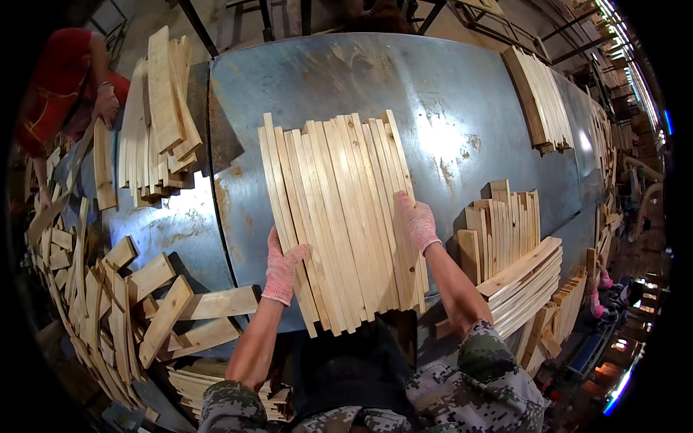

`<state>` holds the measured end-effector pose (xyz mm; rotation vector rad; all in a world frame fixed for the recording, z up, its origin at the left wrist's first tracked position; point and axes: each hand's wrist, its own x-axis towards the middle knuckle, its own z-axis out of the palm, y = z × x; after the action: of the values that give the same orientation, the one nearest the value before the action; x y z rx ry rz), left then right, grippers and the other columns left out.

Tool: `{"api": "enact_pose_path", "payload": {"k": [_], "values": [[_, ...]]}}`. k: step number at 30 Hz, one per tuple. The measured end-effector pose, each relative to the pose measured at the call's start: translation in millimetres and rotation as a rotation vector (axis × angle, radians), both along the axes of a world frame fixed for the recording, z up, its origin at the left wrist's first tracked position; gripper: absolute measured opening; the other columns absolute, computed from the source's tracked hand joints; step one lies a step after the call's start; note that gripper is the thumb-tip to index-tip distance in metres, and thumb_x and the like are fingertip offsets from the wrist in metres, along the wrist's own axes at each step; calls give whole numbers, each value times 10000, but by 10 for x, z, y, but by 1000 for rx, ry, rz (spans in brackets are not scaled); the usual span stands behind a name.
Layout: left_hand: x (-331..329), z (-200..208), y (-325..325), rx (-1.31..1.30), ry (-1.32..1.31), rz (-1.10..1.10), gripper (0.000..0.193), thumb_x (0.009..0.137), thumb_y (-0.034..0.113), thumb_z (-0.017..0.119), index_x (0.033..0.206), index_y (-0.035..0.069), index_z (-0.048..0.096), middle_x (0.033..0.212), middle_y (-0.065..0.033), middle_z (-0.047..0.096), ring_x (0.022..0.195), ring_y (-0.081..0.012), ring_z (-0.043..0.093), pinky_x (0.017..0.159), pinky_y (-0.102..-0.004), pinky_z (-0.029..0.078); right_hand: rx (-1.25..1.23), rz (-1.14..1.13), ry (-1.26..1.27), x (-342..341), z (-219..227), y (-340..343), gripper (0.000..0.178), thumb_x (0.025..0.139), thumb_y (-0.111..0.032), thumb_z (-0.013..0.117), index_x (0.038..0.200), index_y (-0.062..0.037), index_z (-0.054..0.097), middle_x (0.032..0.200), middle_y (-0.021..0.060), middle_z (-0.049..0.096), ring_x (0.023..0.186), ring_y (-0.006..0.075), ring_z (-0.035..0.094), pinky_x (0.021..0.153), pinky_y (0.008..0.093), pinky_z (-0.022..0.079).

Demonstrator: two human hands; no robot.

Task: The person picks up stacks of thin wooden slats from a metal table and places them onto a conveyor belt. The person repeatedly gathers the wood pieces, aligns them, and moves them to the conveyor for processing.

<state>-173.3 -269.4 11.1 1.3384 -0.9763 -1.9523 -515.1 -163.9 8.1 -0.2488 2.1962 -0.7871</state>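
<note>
A row of pale wooden slats [346, 224], set on edge side by side with uneven ends, lies across the middle of the metal table and reaches its near edge. My left hand [284, 268], in a pink and white knit glove, presses against the left side of the row with the thumb over the outer slat. On the right side my right hand [419, 222], in a matching glove, grips the outermost slats, fingers wrapped down along them. Both hands squeeze the row between them. The fingertips under and beside the slats are partly hidden.
Loose boards [166, 310] lie jumbled at the left. A stack of planks [155, 115] stands at the far left, near a person in red whose gloved hand [106, 105] touches a board. More slats [541, 101] sit far right, with short blocks [505, 231] and curved stacked boards [527, 274] nearer.
</note>
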Motion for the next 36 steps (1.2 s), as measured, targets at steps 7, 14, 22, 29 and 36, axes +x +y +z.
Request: {"api": "enact_pose_path", "payload": {"k": [7, 14, 22, 29, 36], "values": [[401, 980, 694, -123, -63, 54, 1024, 728, 192, 944, 1545, 30, 348, 1429, -149, 525, 1287, -250, 557, 1090, -389, 496, -88, 43, -13, 487, 400, 674, 718, 1040, -597, 564, 1033, 98, 742, 938, 66, 727, 901, 168, 595, 841, 382, 508], [1440, 1824, 1990, -493, -290, 246, 1183, 710, 343, 974, 1616, 0, 295, 1509, -173, 494, 1425, -282, 450, 1210, -395, 361, -627, 152, -303, 1150, 686, 1072, 619, 1100, -376, 571, 1521, 73, 508, 1545, 108, 558, 1416, 190, 511, 1235, 343, 345], [2618, 3163, 3796, -535, -251, 646, 1169, 750, 323, 957, 1639, 35, 256, 1515, -156, 477, 1433, -253, 433, 1211, -379, 339, -685, 542, -586, 2655, 2201, 1118, 656, 1043, -529, 645, 1334, 60, 651, 1203, 103, 716, 1042, 197, 660, 949, 356, 532], [3661, 3475, 5741, -544, -263, 1189, 1223, 712, 221, 962, 1653, -2, 213, 1582, -196, 452, 1458, -300, 450, 1220, -394, 359, -658, 1052, -547, 4867, 3067, 1757, 450, 1052, -495, 654, 991, -49, 676, 819, -7, 620, 709, 100, 538, 643, 282, 444], [4928, 3521, 8214, -493, -207, 1516, 1083, 772, 228, 919, 1610, -29, 283, 1506, -176, 498, 1389, -275, 495, 1175, -395, 421, -692, 1544, -548, 6987, 3283, 3611, 459, 1017, -373, 733, 680, -130, 536, 590, -61, 449, 486, 75, 342, 460, 303, 261]]}}
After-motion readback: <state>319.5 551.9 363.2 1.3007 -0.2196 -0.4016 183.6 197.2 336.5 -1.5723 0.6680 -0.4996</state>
